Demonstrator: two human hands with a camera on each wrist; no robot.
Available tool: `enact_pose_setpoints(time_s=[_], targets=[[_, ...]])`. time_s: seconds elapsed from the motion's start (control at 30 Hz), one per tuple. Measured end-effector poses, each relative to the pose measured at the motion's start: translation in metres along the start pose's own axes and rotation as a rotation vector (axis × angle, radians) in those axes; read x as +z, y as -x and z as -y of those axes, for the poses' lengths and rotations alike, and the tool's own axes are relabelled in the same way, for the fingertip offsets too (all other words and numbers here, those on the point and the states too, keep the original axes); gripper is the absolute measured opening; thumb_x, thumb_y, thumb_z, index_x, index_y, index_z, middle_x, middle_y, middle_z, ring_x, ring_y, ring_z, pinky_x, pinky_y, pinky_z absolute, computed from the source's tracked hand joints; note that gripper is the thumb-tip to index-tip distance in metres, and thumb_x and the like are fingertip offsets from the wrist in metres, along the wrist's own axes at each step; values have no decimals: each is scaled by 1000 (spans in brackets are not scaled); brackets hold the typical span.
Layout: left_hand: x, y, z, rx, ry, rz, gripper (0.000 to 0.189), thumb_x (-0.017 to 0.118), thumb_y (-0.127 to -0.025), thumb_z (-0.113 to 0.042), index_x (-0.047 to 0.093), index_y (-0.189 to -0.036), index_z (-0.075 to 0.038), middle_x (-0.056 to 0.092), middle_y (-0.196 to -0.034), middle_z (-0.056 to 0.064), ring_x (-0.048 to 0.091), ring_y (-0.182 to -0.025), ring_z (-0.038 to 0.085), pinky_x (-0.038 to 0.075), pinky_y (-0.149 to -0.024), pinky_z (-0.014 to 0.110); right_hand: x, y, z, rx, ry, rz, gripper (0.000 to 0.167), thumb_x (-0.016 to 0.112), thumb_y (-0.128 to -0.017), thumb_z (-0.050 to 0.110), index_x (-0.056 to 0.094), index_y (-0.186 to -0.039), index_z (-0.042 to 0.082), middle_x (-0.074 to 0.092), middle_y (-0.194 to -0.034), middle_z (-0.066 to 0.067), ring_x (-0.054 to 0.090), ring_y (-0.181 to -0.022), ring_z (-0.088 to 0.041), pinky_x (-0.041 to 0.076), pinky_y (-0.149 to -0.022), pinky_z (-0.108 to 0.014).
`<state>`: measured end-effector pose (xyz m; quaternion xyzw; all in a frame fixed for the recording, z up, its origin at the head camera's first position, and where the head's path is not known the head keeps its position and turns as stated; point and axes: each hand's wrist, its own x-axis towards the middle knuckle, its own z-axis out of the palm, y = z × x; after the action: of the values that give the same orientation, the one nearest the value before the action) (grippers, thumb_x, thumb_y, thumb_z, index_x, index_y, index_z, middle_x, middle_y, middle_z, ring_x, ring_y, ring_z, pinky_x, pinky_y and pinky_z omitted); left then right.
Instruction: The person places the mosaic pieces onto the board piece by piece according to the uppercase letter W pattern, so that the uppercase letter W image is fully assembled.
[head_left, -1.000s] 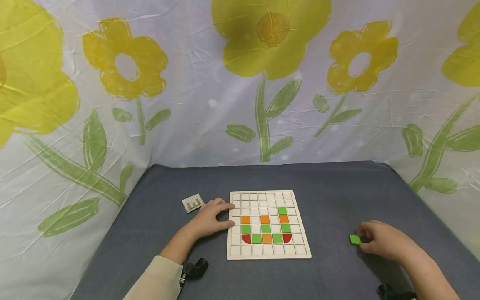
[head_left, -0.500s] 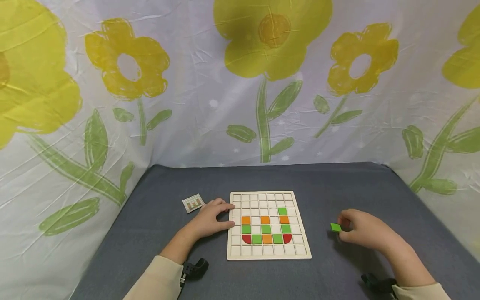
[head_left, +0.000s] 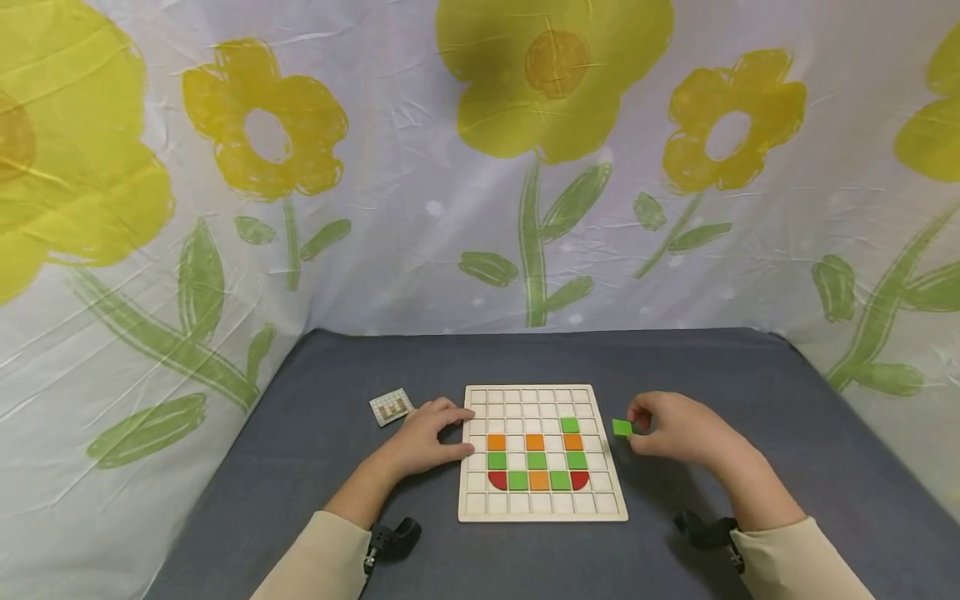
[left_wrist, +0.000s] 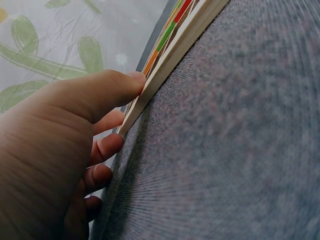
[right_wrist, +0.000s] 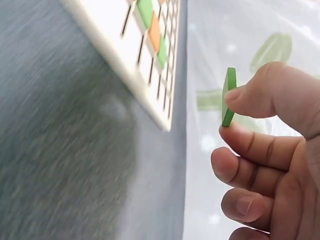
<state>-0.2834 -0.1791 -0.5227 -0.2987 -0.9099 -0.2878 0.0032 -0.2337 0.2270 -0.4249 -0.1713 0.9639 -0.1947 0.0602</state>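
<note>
A pale wooden grid board [head_left: 543, 516] lies on the table, with square green and orange tiles and red rounded-corner pieces in its cells. At its left edge, my left hand [head_left: 426, 437] touches the frame with thumb and index finger spread apart. The left wrist view has the thumb [left_wrist: 132, 85] on the rim of the board [left_wrist: 167, 67]. My right hand [head_left: 684, 429] pinches a green square tile [head_left: 622, 428] between thumb and index finger, just right of the board. In the right wrist view that tile [right_wrist: 229, 97] appears nearly edge-on, apart from the board.
A small card [head_left: 392, 407] printed with a coloured grid pattern lies beyond the left hand. Dark grey cloth [head_left: 652, 358] covers the table. Behind it hangs a white curtain [head_left: 405, 167] with yellow flowers.
My right hand has carried the green tile leftward and farther back, from the right side of the table to beside the board. The left hand stays at the board's edge.
</note>
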Motion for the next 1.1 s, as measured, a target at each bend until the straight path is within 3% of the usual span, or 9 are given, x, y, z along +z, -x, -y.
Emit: enact_pose_setpoints(time_s=[0.7,0.93,1.1], targets=[[0,1,-1,11,21,3,55,75,-92,-43,66,-138,-14,58,-117,1,54,-105,22,38,-90,50,5,-50,63,-129,91,54,17,79,-91,23,74,-103,13,57,-82,6,51,-72,-13,44,-67,-36],[-1,0,0,5,11,7,55,75,-92,-43,66,-138,-15,58,-117,1,54,-106,21,38,-90,50,11,-67,89,-191,141,65,20,81,-90,26,76,-104,12,55,-73,7,49,-65,-12,43,-63,-33],[-2,-1,-1,-1,2,19,55,75,-93,-43,66,-139,-16,58,-118,1,53,-106,21,38,-90,50,14,-80,103,-190,182,86,21,82,-90,28,77,-105,14,57,-74,9,53,-68,-12,46,-65,-34]])
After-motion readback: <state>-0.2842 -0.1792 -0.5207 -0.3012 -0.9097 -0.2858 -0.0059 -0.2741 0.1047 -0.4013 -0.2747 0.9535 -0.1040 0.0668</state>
